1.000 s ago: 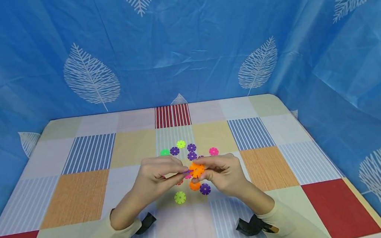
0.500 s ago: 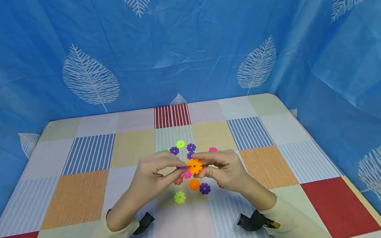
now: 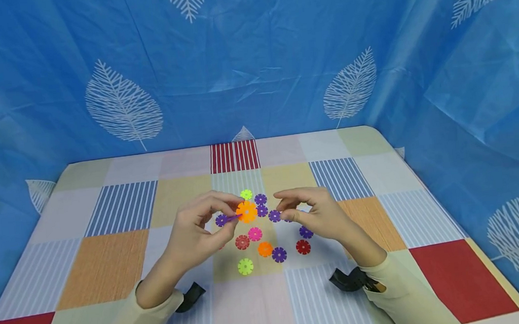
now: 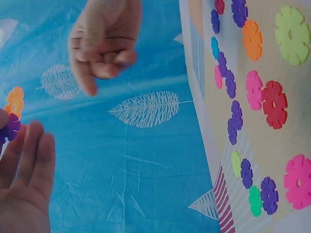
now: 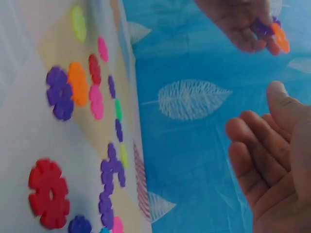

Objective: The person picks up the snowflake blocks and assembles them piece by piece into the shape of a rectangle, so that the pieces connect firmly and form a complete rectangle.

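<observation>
Your left hand, raised above the patchwork-patterned worktop, pinches a purple notched plastic disc touching an orange notched plastic disc. Your right hand hovers opposite, grip wide, fingers bent.

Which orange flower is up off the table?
The orange flower touching the purple flower, held up by the left hand. The other orange flower lies flat on the table.

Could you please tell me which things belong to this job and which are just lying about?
In hand:
orange disc
purple disc touching it, held by left fingers

Lying about, perhaps spares:
lime discs
pink discs
red discs
other loose discs
</observation>
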`<action>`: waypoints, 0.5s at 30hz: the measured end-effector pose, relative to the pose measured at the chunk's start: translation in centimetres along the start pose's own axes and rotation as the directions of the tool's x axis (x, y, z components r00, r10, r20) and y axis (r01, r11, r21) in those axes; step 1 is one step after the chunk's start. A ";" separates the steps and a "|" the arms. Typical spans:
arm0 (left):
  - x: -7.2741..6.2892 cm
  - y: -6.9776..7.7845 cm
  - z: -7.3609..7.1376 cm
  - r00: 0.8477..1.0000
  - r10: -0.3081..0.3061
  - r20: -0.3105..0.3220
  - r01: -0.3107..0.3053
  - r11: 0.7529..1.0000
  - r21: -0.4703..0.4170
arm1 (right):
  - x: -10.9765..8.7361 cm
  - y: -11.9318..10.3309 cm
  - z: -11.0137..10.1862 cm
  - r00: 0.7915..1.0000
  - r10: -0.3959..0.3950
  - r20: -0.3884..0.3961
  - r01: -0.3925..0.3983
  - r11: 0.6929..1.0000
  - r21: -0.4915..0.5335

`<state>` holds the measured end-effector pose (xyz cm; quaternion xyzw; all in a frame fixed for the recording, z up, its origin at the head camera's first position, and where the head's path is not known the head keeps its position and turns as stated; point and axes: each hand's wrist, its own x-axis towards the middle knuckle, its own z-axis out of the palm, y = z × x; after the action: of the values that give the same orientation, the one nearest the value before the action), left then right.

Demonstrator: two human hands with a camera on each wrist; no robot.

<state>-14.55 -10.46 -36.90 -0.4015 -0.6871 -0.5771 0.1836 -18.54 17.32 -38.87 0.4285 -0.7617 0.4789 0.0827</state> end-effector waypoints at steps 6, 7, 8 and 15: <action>-0.3 0.1 0.2 0.983 -0.153 0.101 0.164 0.981 -0.107 | -0.3 0.6 0.1 0.988 0.136 0.075 -0.126 0.984 -0.123; -0.3 0.1 0.3 0.980 -0.160 0.118 0.174 0.977 -0.124 | -0.3 0.7 0.2 0.986 0.143 0.085 -0.131 0.982 -0.140; -0.3 0.1 0.4 0.976 -0.170 0.135 0.189 0.971 -0.145 | -0.3 0.7 0.3 0.985 0.146 0.092 -0.130 0.979 -0.156; -0.3 0.3 1.4 0.954 -0.264 0.144 0.292 0.927 -0.235 | -0.4 1.1 0.7 0.987 0.112 0.115 -0.090 0.979 -0.182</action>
<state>-13.86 -9.29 -37.35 -0.3512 -0.6668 -0.6572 0.0090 -18.92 17.19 -40.14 0.4092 -0.8256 0.3854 0.0483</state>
